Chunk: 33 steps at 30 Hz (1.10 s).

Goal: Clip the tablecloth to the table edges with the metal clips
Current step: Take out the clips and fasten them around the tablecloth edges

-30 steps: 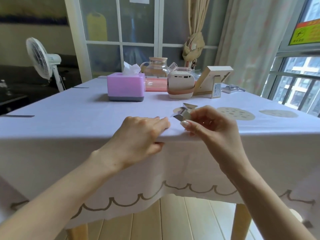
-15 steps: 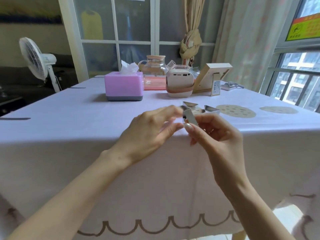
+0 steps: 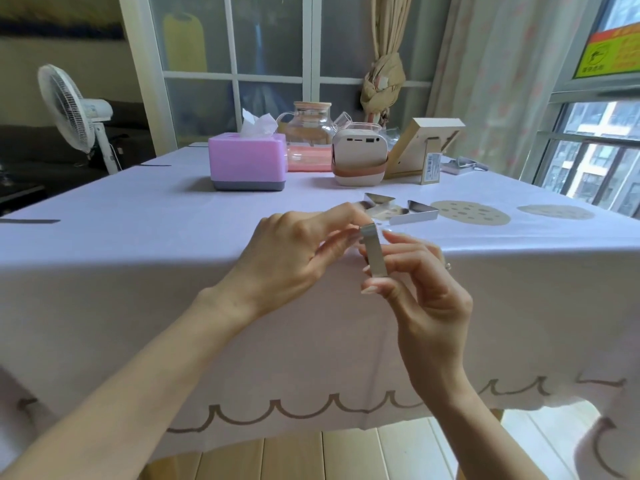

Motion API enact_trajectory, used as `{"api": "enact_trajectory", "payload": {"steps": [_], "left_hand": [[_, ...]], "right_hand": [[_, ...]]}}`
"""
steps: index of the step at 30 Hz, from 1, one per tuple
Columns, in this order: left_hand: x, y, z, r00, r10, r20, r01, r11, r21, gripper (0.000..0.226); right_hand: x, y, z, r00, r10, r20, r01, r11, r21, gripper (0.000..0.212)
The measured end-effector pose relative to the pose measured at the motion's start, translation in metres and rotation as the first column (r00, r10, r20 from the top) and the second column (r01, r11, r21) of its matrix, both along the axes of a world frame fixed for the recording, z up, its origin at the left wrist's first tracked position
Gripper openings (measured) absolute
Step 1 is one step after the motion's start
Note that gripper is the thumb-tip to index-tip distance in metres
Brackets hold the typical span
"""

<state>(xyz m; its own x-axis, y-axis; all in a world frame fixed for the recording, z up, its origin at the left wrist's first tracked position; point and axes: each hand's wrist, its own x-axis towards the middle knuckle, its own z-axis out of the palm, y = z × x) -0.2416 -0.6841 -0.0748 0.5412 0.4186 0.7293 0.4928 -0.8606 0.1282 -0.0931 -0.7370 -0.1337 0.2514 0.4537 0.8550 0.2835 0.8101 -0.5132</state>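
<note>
While the right hand (image 3: 426,292) and left hand (image 3: 291,252) pinch the metal clip (image 3: 376,254) mid-frame, slick springy steel might slip before gripping the tablecloth (image 3: 138,271).

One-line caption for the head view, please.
Left hand and right hand hold a metal clip over the tablecloth edge; spare clips lie behind.

Fan (image 3: 74,109) base behind tablecloth (image 3: 138,271); sticker (image 3: 609,53) text blurred

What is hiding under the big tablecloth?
Mostly you can't see it. The tablecloth covers the tabletop and its edges completely. Only a wooden table leg peeks out below the hem, and floorboards show underneath.
</note>
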Motion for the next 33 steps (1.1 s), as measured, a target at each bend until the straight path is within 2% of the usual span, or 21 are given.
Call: {"api": "enact_trajectory", "payload": {"steps": [3,6,14,21,27,30,33], "left_hand": [[0.004,0.000,-0.004,0.997,0.066,-0.034,-0.058,0.979,0.194,0.023],[0.007,0.001,-0.007,0.997,0.082,-0.015,-0.075,0.963,0.258,0.020],[0.010,0.000,-0.005,0.996,0.057,0.073,-0.074,0.963,0.260,0.014],[0.012,-0.002,-0.006,0.993,0.077,0.095,-0.102,0.952,0.289,0.007],[0.012,-0.002,-0.006,0.995,0.065,0.076,-0.085,0.952,0.295,0.011],[0.010,-0.001,-0.007,0.997,0.054,0.058,-0.067,0.964,0.258,0.019],[0.010,-0.002,-0.006,0.997,0.053,0.061,-0.068,0.959,0.274,0.016]], "right_hand": [[-0.001,-0.001,-0.003,0.999,-0.003,-0.034,0.002,1.000,-0.028,0.009],[-0.003,-0.004,-0.003,0.998,-0.052,-0.028,0.051,0.998,-0.043,0.014],[-0.012,-0.006,0.010,0.986,-0.163,-0.026,0.163,0.987,0.011,0.011],[-0.013,-0.007,0.010,0.987,-0.154,-0.052,0.153,0.988,-0.015,0.024],[-0.020,-0.010,0.009,0.985,-0.119,-0.128,0.117,0.993,-0.019,0.012],[-0.022,-0.012,0.008,0.986,-0.103,-0.131,0.102,0.995,-0.014,0.011],[-0.021,-0.014,0.007,0.986,-0.092,-0.142,0.089,0.996,-0.023,0.010]]}}
